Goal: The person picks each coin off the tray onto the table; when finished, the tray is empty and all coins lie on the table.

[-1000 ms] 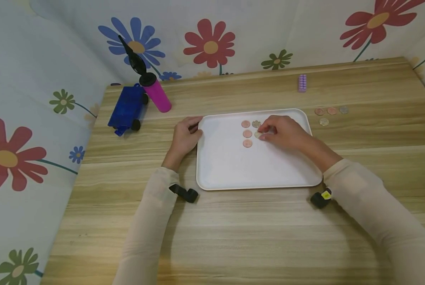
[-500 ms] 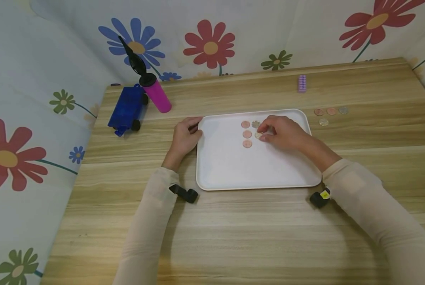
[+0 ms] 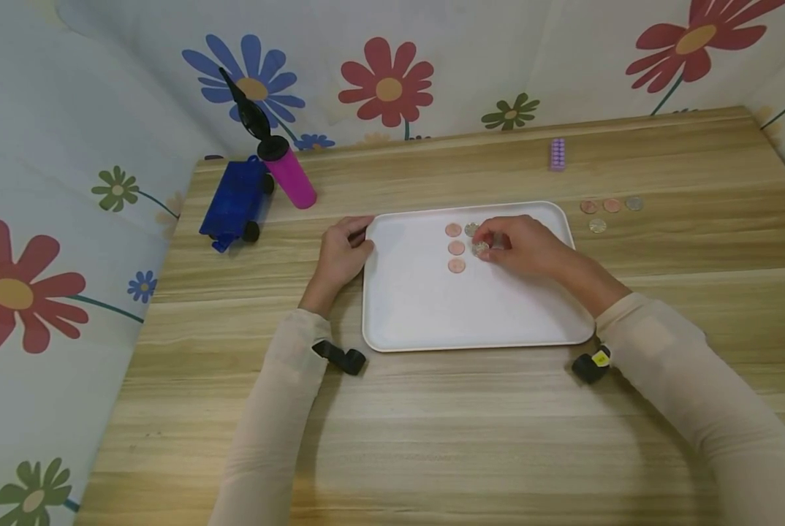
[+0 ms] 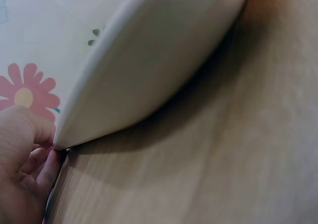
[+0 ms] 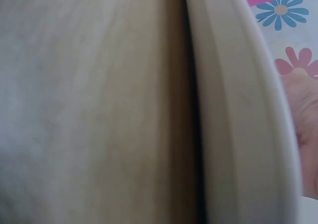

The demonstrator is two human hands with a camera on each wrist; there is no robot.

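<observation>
A white tray (image 3: 425,314) lies on the wooden table. At its left edge my left hand (image 3: 343,253) grips the rim; the left wrist view shows thumb and fingers (image 4: 47,167) meeting at the tray's corner. Over the tray, thumb and index finger of my right hand (image 3: 524,245) pinch a silvery coin (image 3: 479,248), partly hidden by the fingertips. Left of it three copper coins stand in a column, the middle copper coin (image 3: 456,248) level with it. Another silvery coin (image 3: 471,229) lies just behind. In the right wrist view the tray's wall hides most of the hand.
Right of the tray lie two copper coins, a grey coin (image 3: 634,204) and a silvery coin (image 3: 597,226). A purple studded block (image 3: 558,155) stands behind. At the back left are a blue toy cart (image 3: 234,197) and a pink bottle (image 3: 292,179) with a black top.
The pinched coin has shifted slightly right and tilted between my right fingertips, and the index finger has moved a little left over it. My left hand stays at the tray's edge.
</observation>
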